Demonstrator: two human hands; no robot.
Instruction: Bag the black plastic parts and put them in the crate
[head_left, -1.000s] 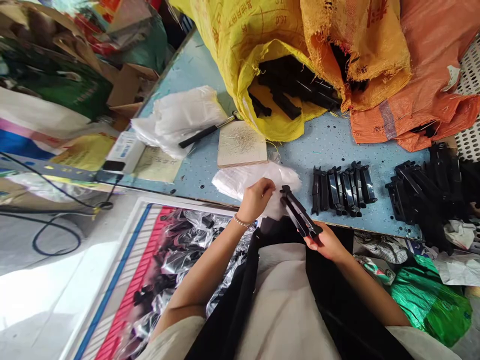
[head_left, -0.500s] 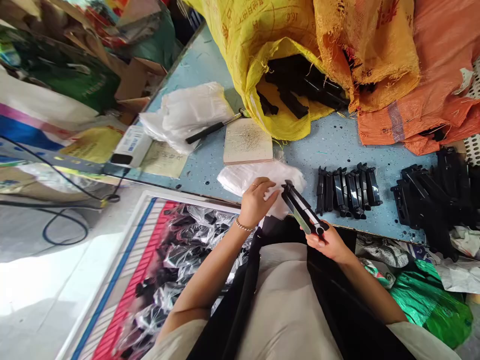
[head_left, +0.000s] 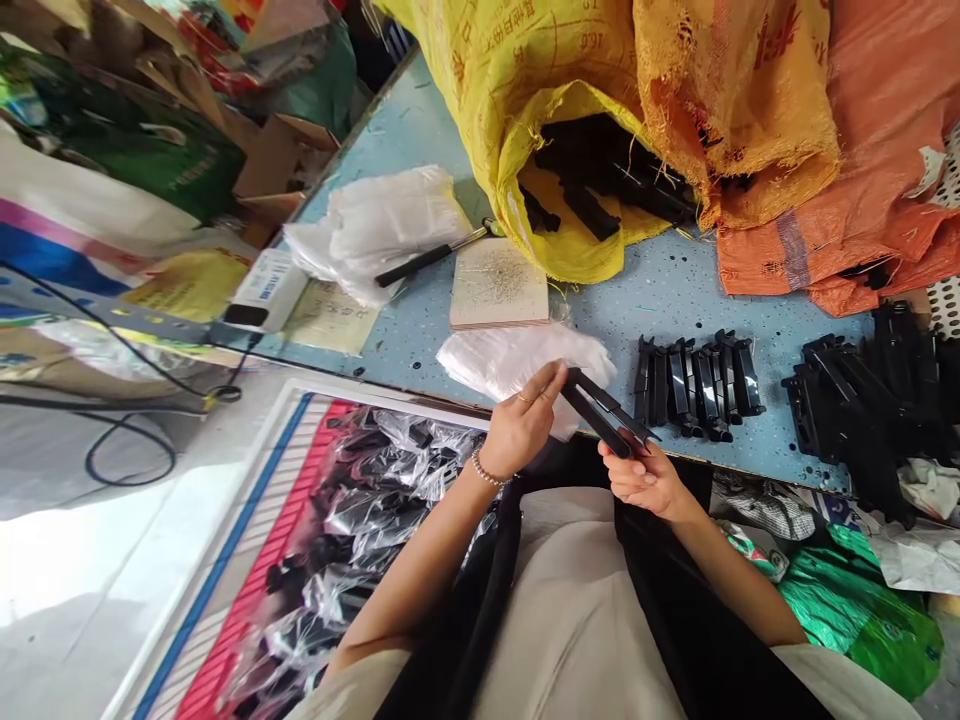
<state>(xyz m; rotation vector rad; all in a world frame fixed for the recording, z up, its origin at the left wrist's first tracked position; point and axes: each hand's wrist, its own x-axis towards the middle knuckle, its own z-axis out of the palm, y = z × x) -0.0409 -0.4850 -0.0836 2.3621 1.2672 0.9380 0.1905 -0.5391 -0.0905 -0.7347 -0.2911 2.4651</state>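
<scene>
My right hand point(head_left: 641, 478) is closed round the lower end of a pair of long black plastic parts point(head_left: 592, 415), held slanting in front of my body. They meet at the upper end and stand slightly apart lower down. My left hand point(head_left: 525, 420), wearing a ring and a bead bracelet, has its fingers pressed together at that upper end. Just behind it, a stack of thin white plastic bags point(head_left: 495, 358) lies at the table's edge. To the right, a row of similar black parts point(head_left: 697, 385) is set out side by side.
A yellow sack point(head_left: 555, 265) of black parts opens toward me. Left of it are a wooden block point(head_left: 499, 285), a black-handled tool point(head_left: 416, 265) and more white bags point(head_left: 397, 215). A black pile point(head_left: 847, 400) lies right. Below left, a red-edged basket point(head_left: 240, 590) holds bagged parts.
My left hand has moved right and its fingers have closed at the upper end of the black parts. In my right hand, the parts have turned and spread apart toward the lower end.
</scene>
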